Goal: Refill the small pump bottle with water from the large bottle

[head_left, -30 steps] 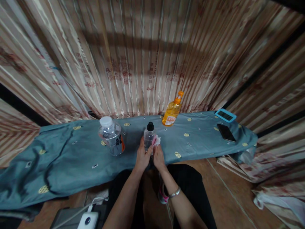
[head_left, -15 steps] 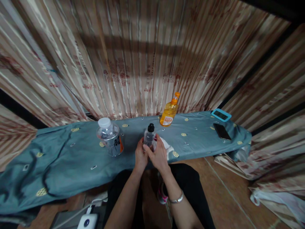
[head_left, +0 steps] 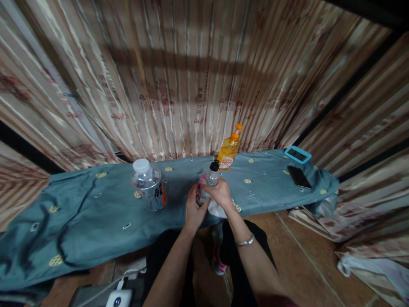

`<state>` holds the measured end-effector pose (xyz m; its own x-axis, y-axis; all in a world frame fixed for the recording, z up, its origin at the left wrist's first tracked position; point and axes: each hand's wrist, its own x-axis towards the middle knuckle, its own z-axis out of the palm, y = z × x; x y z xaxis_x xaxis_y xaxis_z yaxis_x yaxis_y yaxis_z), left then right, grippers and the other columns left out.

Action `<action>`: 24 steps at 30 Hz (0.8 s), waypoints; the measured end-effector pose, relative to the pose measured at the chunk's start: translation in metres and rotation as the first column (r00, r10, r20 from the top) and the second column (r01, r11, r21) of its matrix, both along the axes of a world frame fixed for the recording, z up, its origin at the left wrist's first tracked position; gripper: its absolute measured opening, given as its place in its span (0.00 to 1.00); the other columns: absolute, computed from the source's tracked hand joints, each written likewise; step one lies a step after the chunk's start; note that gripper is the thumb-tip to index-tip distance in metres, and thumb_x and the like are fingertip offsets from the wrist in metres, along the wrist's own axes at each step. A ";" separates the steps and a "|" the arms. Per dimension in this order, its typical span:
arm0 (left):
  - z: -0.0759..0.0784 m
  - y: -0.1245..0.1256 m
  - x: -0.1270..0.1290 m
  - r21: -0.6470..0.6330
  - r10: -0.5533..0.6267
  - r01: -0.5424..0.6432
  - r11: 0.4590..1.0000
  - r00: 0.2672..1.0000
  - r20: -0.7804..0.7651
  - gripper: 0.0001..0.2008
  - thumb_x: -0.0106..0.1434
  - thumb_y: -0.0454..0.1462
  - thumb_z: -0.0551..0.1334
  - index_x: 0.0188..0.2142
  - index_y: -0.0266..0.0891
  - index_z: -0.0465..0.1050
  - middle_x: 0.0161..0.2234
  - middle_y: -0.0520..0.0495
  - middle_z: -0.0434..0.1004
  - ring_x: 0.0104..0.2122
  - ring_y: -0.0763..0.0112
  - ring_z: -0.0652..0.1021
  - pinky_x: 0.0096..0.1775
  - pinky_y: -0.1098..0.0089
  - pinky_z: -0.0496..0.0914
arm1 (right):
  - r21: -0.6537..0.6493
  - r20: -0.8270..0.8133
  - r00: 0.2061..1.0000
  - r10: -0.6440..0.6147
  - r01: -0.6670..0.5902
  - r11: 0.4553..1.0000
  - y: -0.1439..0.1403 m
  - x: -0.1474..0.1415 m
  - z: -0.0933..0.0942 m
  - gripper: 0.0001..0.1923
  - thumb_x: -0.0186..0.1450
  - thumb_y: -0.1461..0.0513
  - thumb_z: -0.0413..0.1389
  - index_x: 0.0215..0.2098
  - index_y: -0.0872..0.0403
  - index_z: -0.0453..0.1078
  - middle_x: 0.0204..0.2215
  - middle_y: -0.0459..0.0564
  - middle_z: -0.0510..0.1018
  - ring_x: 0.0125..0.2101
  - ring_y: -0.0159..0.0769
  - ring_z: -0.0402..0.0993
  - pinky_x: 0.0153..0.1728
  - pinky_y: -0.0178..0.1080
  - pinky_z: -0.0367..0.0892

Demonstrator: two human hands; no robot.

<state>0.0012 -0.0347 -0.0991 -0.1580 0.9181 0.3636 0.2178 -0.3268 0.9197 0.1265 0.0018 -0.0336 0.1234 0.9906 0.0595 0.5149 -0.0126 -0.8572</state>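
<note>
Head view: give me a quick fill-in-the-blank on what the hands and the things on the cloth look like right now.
1. Both the left hand and the right hand grip the small bottle with the ____ cap.
2. The orange pump bottle stands in front of the ____.
3. The big clear bottle has a ____ lid.
4. The phone lies on the ____ cloth.

Missing words: black; curtain; white; blue

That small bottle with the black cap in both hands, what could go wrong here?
The small bottle is tilted and lifted off the table, gripped by the left hand and right hand; it might slip or leak onto the blue cloth if the black cap is loose. A stray elbow could also knock the large clear bottle or the orange pump bottle.
</note>
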 end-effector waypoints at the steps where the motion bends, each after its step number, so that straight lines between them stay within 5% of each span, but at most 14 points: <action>1: 0.000 0.000 0.001 0.008 -0.004 0.004 1.000 1.000 0.002 0.30 0.58 0.41 0.71 0.59 0.41 0.70 0.59 0.37 0.76 0.59 0.52 0.77 0.60 0.51 0.72 | 0.014 -0.022 1.000 0.022 -0.022 1.000 0.006 0.009 0.002 0.17 0.71 0.53 0.61 0.51 0.56 0.72 0.46 0.51 0.77 0.43 0.38 0.77 0.45 0.46 0.76; 7: -0.005 0.003 0.001 -0.020 0.018 -0.018 1.000 0.999 0.026 0.30 0.60 0.43 0.69 0.61 0.42 0.69 0.64 0.36 0.71 0.62 0.51 0.74 0.58 0.51 0.74 | 0.099 -0.123 0.986 0.111 -0.099 0.990 0.049 0.066 0.008 0.19 0.71 0.53 0.60 0.55 0.55 0.71 0.51 0.53 0.76 0.46 0.40 0.77 0.47 0.48 0.76; 14: -0.007 0.005 0.002 -0.054 0.004 -0.001 0.999 0.999 0.047 0.29 0.59 0.38 0.69 0.60 0.43 0.70 0.63 0.37 0.73 0.61 0.52 0.75 0.56 0.53 0.75 | 0.063 -0.152 0.983 0.102 -0.093 0.994 0.084 0.114 -0.015 0.18 0.71 0.53 0.61 0.54 0.56 0.71 0.48 0.53 0.76 0.44 0.39 0.77 0.45 0.46 0.76; 24: -0.007 0.006 0.000 -0.086 -0.001 0.006 0.996 0.998 0.061 0.28 0.59 0.37 0.68 0.60 0.43 0.70 0.63 0.37 0.72 0.61 0.53 0.75 0.56 0.53 0.76 | 0.005 -0.110 0.992 0.066 -0.066 0.998 0.086 0.137 -0.040 0.20 0.72 0.53 0.60 0.56 0.55 0.70 0.51 0.54 0.75 0.47 0.41 0.76 0.47 0.48 0.76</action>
<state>0.0015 -0.0289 -0.1057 -0.1739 0.9462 0.2727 0.1594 -0.2462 0.9560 0.2639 0.0874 -0.0734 0.0634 0.9967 0.0509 0.4175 0.0198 -0.9085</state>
